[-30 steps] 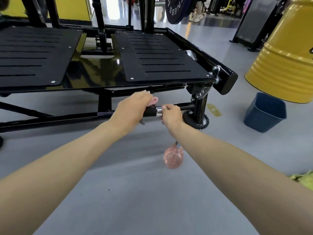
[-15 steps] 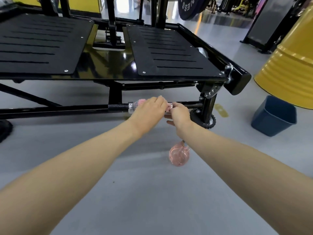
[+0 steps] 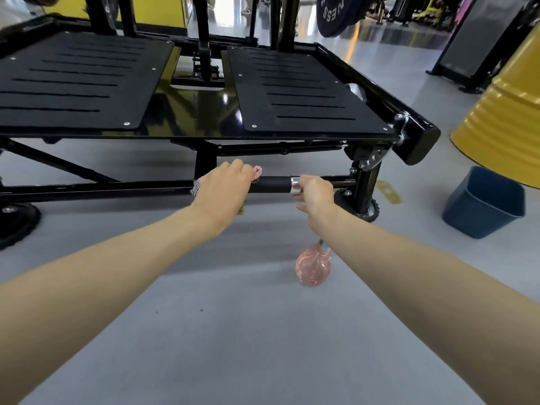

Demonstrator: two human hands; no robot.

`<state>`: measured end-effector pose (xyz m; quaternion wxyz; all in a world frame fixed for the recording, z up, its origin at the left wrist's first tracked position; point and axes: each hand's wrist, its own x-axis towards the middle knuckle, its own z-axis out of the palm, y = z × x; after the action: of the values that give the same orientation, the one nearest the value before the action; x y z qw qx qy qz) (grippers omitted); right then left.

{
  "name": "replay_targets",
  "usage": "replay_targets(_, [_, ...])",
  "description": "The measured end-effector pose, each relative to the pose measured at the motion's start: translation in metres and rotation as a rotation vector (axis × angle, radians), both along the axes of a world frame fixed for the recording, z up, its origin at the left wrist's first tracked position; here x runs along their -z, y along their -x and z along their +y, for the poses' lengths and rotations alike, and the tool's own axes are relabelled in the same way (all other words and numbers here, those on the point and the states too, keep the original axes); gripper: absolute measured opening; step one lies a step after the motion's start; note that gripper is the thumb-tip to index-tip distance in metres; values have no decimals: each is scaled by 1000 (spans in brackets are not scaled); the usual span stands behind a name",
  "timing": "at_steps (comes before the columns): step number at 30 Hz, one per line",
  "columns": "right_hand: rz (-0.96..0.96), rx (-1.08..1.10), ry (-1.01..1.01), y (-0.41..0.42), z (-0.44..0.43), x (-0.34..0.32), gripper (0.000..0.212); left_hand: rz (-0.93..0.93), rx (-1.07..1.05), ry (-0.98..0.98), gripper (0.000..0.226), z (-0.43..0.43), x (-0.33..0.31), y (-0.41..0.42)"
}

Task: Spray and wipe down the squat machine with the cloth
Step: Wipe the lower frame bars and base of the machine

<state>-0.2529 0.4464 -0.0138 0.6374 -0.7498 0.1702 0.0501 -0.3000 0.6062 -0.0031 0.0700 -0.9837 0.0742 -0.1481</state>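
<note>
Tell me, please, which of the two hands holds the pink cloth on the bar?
The left hand: it grips the pink cloth around the bar, whereas the right hand is at the chrome ring, with the spray bottle hanging beneath it.

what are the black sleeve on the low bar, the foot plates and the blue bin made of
Black sleeve: matte and faintly textured, likely rubber or foam, capped by a shiny metal ring.
Foot plates: flat matte black sheets with cut slots and silver screws, probably rubber-faced or coated metal.
Blue bin: smooth, thin-walled, evenly coloured, looks like moulded plastic.

"NESS" on the weight plate
</note>
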Motion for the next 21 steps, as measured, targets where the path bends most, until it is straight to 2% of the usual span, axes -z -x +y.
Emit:
replay_targets(4, [3,-16,-13,-7,-4,2,16,32,-82,110,34,-40,-5,-13])
replay_targets(6, [23,0,4,-10,-5,6,19,14,-94,143,28,-60,-2,-20])
replay_targets(8, [18,5,-49,-11,-5,9,12,-41,-73,159,18,-75,2,-25])
replay_targets(12, [20,26,-192,-10,-10,12,27,-132,62,261,23,-102,17,-28])
replay_targets(15, [22,78,-184,-8,-16,17,33,-264,212,369,10,-102,36,-29])
replay_targets(16, [16,67,-159,-7,-17,20,32,-324,298,329,17,-95,43,-31])
replay_targets(18, [7,46,-84,-4,-18,27,25,-388,410,148,45,-77,53,-33])
replay_targets(19, [-1,40,-42,0,-16,26,24,-415,467,49,51,-68,56,-34])
replay_targets(21, [8,79,17,1,-15,23,28,-449,562,-144,49,-53,59,-35])
